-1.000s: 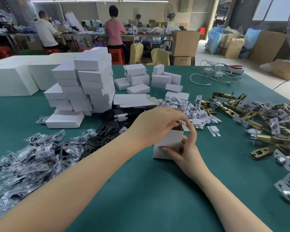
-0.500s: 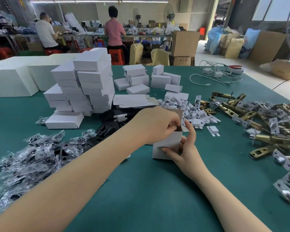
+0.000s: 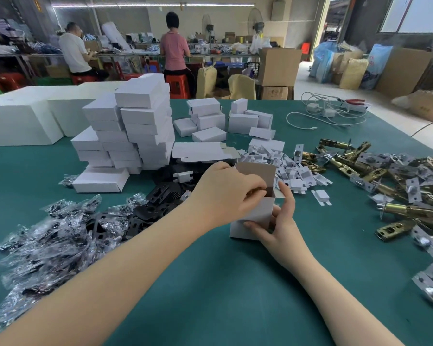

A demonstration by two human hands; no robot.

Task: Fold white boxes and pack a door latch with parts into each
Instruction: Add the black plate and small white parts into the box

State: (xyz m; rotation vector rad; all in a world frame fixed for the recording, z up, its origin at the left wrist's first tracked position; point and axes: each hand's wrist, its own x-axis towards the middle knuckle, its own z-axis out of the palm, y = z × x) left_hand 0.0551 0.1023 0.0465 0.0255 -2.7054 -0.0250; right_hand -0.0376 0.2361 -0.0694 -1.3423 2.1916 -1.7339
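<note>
A white box (image 3: 254,216) stands upright with its top flap open at the centre of the green counter (image 3: 235,283). The right hand (image 3: 279,221) grips its lower side, thumb and fingers curled round it. The left hand (image 3: 231,193), fingers curled, reaches into its mouth at 12 o'clock; what it holds is hidden

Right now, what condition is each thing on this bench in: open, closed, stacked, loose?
Upright white box: standing on end, top flap open.
Left hand: fingers curled at the box mouth, pushing something in.
Right hand: grips the box's side.
Stack of white boxes: closed, piled.
Flat box blanks: unfolded.
Brass door latches: loose heap.
Bagged parts: sealed, heaped.
</note>
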